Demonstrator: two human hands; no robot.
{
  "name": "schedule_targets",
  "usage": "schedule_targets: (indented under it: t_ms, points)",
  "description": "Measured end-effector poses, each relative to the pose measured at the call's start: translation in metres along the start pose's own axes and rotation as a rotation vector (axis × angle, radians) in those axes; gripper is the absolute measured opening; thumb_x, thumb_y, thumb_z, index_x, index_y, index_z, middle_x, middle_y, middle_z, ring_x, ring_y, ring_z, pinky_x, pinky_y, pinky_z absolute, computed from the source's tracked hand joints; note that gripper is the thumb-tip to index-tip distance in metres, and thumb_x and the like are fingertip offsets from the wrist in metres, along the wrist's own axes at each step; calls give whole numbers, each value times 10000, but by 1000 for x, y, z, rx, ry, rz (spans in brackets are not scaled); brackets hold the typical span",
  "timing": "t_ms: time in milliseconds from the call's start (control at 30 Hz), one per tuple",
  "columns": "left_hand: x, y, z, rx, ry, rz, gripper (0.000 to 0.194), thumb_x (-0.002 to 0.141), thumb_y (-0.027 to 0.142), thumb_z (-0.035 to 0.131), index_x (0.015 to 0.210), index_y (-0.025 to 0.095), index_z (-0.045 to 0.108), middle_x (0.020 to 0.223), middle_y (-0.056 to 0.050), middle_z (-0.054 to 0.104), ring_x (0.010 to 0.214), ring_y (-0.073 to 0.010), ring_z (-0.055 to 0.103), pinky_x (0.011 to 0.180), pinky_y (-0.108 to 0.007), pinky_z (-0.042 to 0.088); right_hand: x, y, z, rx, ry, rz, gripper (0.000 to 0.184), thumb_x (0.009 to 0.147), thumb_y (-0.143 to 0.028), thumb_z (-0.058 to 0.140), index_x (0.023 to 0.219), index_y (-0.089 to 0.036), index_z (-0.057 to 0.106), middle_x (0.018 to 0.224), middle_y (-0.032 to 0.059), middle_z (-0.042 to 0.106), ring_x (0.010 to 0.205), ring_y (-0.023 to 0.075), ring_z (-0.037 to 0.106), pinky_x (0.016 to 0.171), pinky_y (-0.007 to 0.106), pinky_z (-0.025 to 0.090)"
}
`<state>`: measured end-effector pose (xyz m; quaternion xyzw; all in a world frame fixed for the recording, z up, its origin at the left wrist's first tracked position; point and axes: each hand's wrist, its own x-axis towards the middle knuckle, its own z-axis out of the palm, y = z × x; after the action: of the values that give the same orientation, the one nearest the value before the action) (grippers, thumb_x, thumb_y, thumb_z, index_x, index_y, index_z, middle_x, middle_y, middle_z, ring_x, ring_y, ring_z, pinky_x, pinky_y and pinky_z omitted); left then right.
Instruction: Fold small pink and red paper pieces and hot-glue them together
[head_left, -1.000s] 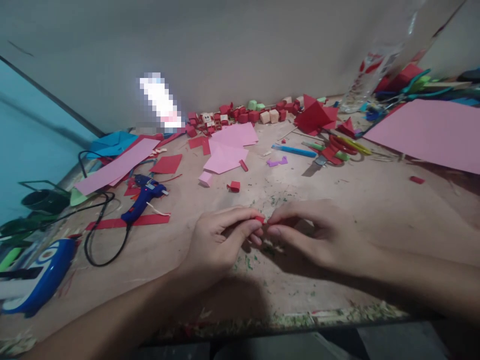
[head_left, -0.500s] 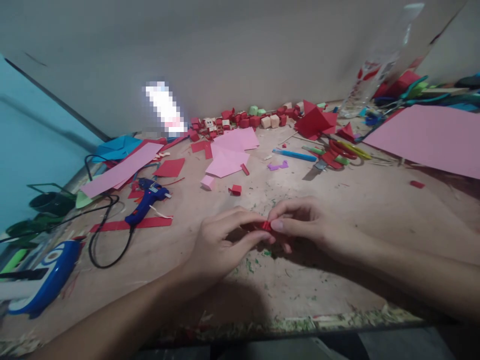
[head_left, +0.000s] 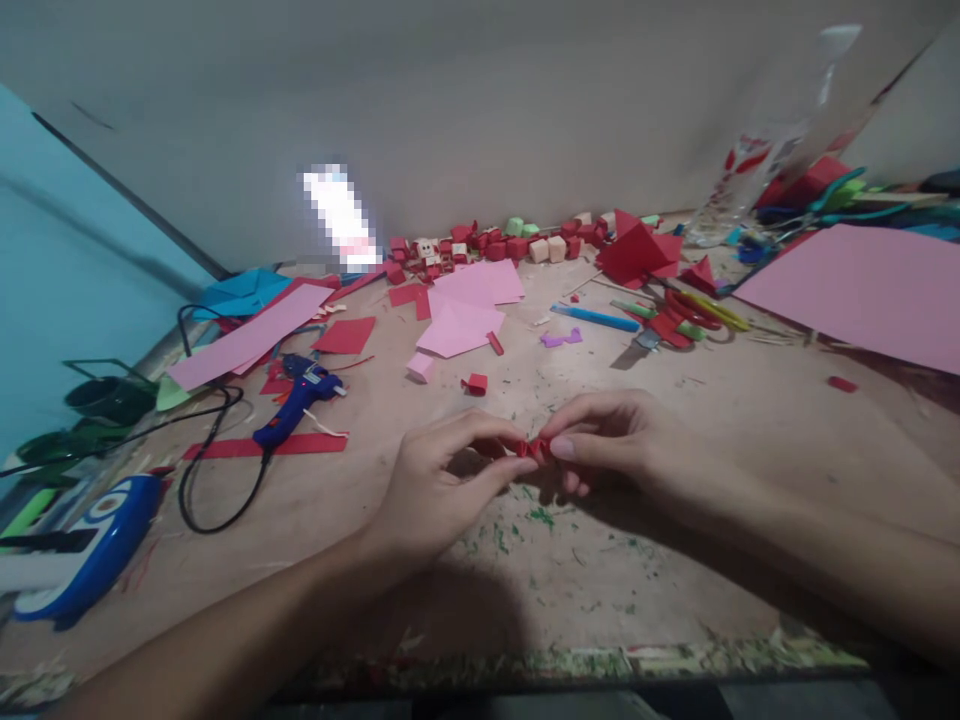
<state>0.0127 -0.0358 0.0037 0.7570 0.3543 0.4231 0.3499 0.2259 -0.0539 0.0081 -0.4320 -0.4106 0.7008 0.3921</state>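
Observation:
Between my hands is a small piece of folded red paper (head_left: 534, 449), its creases showing as a zigzag. My left hand (head_left: 450, 475) pinches its left end between thumb and fingers. The right end sits in the pinch of my right hand (head_left: 611, 440). Both hands hover low over the front middle of the table. Beyond them lie a small red paper cube (head_left: 475, 384) and a pink paper cube (head_left: 421, 367). The fingertips hide part of the folded paper.
A blue glue gun (head_left: 298, 402) with a black cord lies left on a red strip. Pink sheets (head_left: 461, 328), a blue pen (head_left: 596, 317) and scissors (head_left: 675, 318) lie farther back. Several small cubes line the wall; a clear bottle (head_left: 739, 180) stands back right, a lit phone (head_left: 341, 215) back left.
My hands have drawn slightly apart, and more of the folded red paper shows between them, its zigzag opened out. The view has shifted a little.

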Motion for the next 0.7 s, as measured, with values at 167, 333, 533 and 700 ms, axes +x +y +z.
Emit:
schedule_targets:
  t_ms: [167, 333, 533, 700]
  points:
    - [1, -3, 1, -18, -13, -23, 104, 798, 119, 804, 872, 158, 742, 821, -22, 758, 731, -124, 691, 645, -201, 551, 0, -3, -1, -66, -14, 18, 198, 804, -312, 826, 903, -152, 766, 658, 38, 732, 583, 99, 640, 596, 219, 502]
    - [1, -3, 1, -42, -133, 37, 133, 814, 158, 803, 935, 152, 748, 857, -43, 759, 768, -138, 696, 703, -235, 555, -2, -2, 6, -69, -17, 38, 195, 786, -317, 832, 857, -147, 766, 635, 19, 697, 570, 87, 606, 569, 201, 470]
    - [21, -19, -16, 167, -1, -20, 203, 874, 135, 711, 1072, 170, 736, 1107, -89, 743, 1004, -193, 691, 901, -339, 570, 1, -5, 2, -102, 212, 18, 230, 764, -337, 842, 876, -170, 732, 638, 7, 684, 560, 104, 605, 521, 206, 437]
    - [32, -44, -22, 399, -148, 68, 443, 892, -6, 544, 1297, 129, 663, 1397, -156, 635, 1327, -264, 560, 1148, -488, 418, 3, -9, 0, -176, 249, 19, 287, 739, -381, 854, 877, -170, 716, 637, 8, 683, 554, 110, 595, 510, 212, 427]
